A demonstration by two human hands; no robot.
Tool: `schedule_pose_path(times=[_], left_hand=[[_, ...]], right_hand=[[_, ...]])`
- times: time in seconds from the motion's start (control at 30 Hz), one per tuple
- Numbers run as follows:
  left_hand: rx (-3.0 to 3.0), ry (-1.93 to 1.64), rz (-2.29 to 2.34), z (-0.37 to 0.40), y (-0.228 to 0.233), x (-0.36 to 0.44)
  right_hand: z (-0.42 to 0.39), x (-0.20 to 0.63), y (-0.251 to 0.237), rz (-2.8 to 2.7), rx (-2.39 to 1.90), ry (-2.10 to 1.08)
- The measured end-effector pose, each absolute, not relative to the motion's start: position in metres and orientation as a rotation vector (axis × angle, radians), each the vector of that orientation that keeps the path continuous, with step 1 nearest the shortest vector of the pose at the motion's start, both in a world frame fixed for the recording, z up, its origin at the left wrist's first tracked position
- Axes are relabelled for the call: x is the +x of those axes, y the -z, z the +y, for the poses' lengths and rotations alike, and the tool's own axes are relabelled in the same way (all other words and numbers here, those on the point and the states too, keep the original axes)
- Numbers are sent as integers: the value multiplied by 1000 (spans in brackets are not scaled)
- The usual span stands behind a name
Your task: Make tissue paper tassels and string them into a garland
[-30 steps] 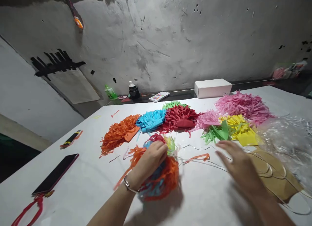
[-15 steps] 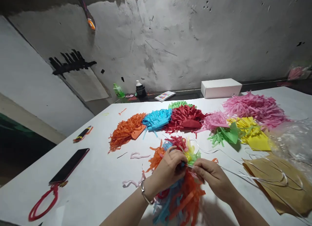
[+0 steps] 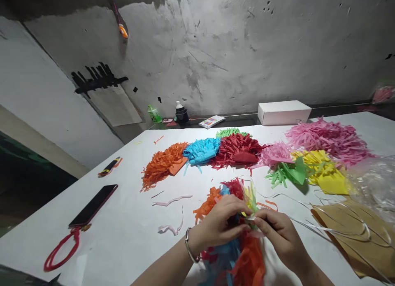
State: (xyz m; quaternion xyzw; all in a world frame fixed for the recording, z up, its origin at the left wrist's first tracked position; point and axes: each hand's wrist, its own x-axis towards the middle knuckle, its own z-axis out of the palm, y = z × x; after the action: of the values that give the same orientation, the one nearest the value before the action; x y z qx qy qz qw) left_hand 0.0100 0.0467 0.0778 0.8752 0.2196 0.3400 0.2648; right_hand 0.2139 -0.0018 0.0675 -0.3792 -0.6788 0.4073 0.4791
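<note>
A multicoloured bundle of fringed paper tassels (image 3: 208, 201) lies under my hands, with orange, blue, red, yellow and green strips. More orange and blue strips hang toward the table's front edge. My left hand (image 3: 224, 222), wearing a silver bangle, is closed round the middle of the bundle, thumb and fingers pointing right. Just right of it, my right hand (image 3: 279, 230) pinches a thin white string (image 3: 251, 218) at the bundle's middle. The fingertips of both hands nearly meet there. What lies beneath my left palm is hidden.
Fringed paper piles stand behind: orange (image 3: 163, 164), blue (image 3: 202, 150), red (image 3: 239, 150), pink (image 3: 328, 138), green (image 3: 288, 173) and yellow (image 3: 325, 170). White strings cross a brown paper bag (image 3: 354, 232) at right, near clear plastic (image 3: 372, 185). A phone (image 3: 94, 205) lies left.
My left fingers have shifted from curling over the bundle to reaching right, beside my right fingertips. The bundle and both hands sit slightly farther right and lower, and the whole view has shifted a little.
</note>
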Motion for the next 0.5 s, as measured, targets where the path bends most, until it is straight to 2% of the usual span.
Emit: schedule_pose_path(times=[0.17,0.3,0.5], left_hand=[[2516,-838,724,47,-85,15],[2367,-845,769,41,-92,9],[2356,-776,558,31,-104,6]], right_hand=[[-9,214,-68,-1582,-972,-1032],[-13,217,-67,-1487,-975,-1069],[-10,213,-48,-1718,-994,-816]])
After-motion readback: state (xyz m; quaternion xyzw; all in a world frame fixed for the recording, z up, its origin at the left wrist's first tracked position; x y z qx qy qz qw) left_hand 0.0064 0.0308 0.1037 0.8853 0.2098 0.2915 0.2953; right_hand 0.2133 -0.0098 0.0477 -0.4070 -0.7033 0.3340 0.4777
